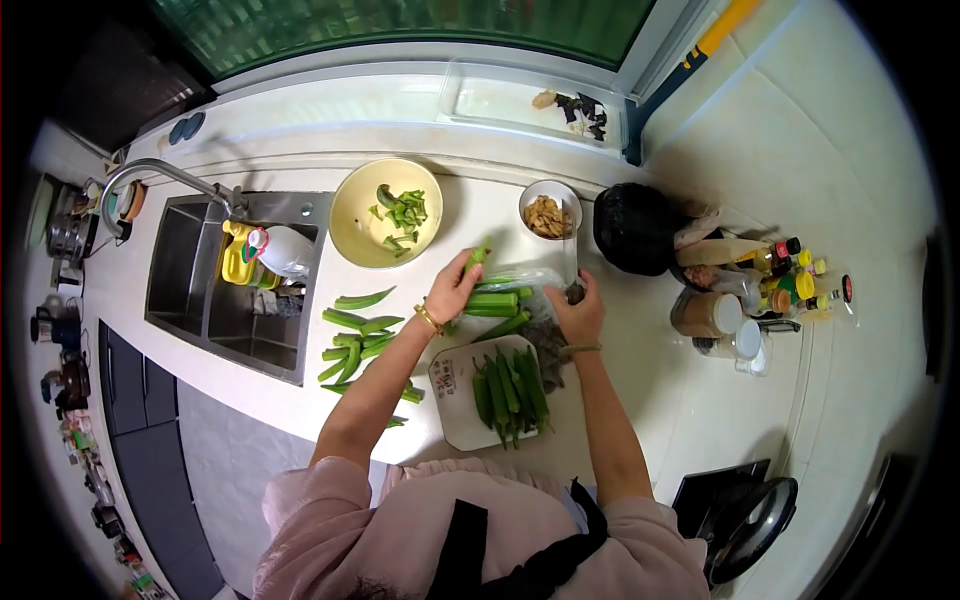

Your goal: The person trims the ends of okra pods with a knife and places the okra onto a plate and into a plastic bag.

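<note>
My left hand [452, 288] is closed around a green okra pod [479, 256], its end sticking up past the fingers. My right hand [578, 312] grips a knife [570, 248] by its dark handle, the blade pointing away from me. Between my hands, several okra pods [497, 303] lie by a clear plastic bag [525, 279]. Nearer me, darker okra pods [512, 390] rest on a white plate [455, 415]. More okra [350, 342] is spread on the counter left of my left forearm. A yellow bowl [345, 235] holds small green cut pieces [403, 214].
A small bowl [527, 200] of brownish pieces stands at the back, beside a black bag [633, 228]. Jars [706, 314] and bottles [800, 285] crowd the right side. The steel sink [180, 255] at left holds a white jug [286, 250]. A clear tray [490, 98] sits on the sill.
</note>
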A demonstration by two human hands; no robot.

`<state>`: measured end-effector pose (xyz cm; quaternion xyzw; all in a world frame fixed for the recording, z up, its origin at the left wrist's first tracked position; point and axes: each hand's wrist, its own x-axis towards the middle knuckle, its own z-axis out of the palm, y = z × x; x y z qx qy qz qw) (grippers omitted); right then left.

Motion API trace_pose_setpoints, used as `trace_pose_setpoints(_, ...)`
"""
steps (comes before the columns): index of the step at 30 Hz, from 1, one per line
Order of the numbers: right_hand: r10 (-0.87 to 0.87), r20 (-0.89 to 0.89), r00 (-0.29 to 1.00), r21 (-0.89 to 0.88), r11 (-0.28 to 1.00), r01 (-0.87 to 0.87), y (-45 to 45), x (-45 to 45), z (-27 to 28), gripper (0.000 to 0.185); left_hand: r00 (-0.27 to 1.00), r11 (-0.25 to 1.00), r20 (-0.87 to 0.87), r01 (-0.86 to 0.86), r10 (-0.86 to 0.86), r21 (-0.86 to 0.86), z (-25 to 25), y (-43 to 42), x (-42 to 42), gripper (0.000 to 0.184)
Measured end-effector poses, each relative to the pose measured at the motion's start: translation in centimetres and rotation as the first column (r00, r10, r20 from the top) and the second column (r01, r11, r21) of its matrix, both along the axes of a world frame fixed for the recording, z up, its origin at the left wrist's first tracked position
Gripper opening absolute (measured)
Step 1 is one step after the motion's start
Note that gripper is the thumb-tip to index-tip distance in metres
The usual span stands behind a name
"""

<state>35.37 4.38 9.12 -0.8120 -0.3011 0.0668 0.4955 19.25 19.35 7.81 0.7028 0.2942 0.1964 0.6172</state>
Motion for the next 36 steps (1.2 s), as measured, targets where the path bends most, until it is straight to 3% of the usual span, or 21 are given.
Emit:
trace_pose_setpoints(1,-0.004,-0.01,1.0,-0.036,0.999,0.004,-0.2,0.1,0.3,0.047,0.989,0.997,0.146,-0.03,0.04,-0.07,0.3,0.3,0.1,0.03)
trace_pose_setpoints(4,-0.009,0.029,1.0,-0.089,0.996,0.011,-1.0,0.6,0.9,0.044,0.975,0.986,0.182,-0.107,0.13,-0.13,1.5,1.1,-0.2,0.03)
trace_pose_setpoints(6,-0.013,0.08,0.997,-0.107,0.994,0.021,-1.3,0.8,1.4,0.04,0.903,0.909,0.333,-0.127,0.272,-0.398,2.0,1.5,-0.1,0.025)
trace_pose_setpoints(9,-0.013,0.143,0.99,-0.053,0.998,0.02,-1.2,0.6,3.0,0.029,0.781,0.834,0.461,-0.133,0.421,-0.536,2.6,2.2,-0.2,0.016)
trace_pose_setpoints(13,0.15,0.19,0.97,-0.008,0.989,-0.151,0.1,-0.6,5.0,0.023,0.777,0.769,0.406,-0.152,0.482,-0.621,4.0,2.9,-1.9,0.017)
trace_pose_setpoints(15,0.233,0.183,0.955,0.022,0.97,-0.241,1.4,-2.0,5.7,0.022,0.798,0.773,0.385,-0.151,0.463,-0.616,4.5,2.8,-3.2,0.02)
trace_pose_setpoints(17,0.395,0.287,0.873,0.053,0.903,-0.426,3.2,-3.8,6.8,0.023,0.823,0.744,0.399,-0.041,0.403,-0.667,4.7,2.8,-4.5,0.024)
trace_pose_setpoints(19,0.49,0.382,0.784,0.019,0.844,-0.536,5.2,-5.4,7.9,0.03,0.856,0.79,0.361,-0.087,0.371,-0.607,4.5,2.7,-5.8,0.027)
trace_pose_setpoints(24,0.66,0.382,0.647,-0.041,0.711,-0.701,9.1,-8.5,9.0,0.034,0.859,0.847,0.352,-0.159,0.372,-0.507,4.6,2.4,-8.4,0.018)
trace_pose_setpoints(30,0.706,0.41,0.577,-0.069,0.655,-0.753,11.0,-10.1,9.0,0.036,0.88,0.868,0.271,-0.254,0.39,-0.427,4.2,3.3,-10.8,0.014)
trace_pose_setpoints(32,0.71,0.401,0.579,-0.078,0.657,-0.75,11.2,-10.5,8.9,0.034,0.928,0.932,0.251,-0.196,0.277,-0.305,4.0,3.8,-11.5,0.026)
trace_pose_setpoints(36,0.694,0.405,0.596,-0.191,0.701,-0.687,11.7,-10.0,7.0,0.025,0.913,0.887,0.256,-0.189,0.316,-0.421,4.5,4.1,-11.7,0.028)
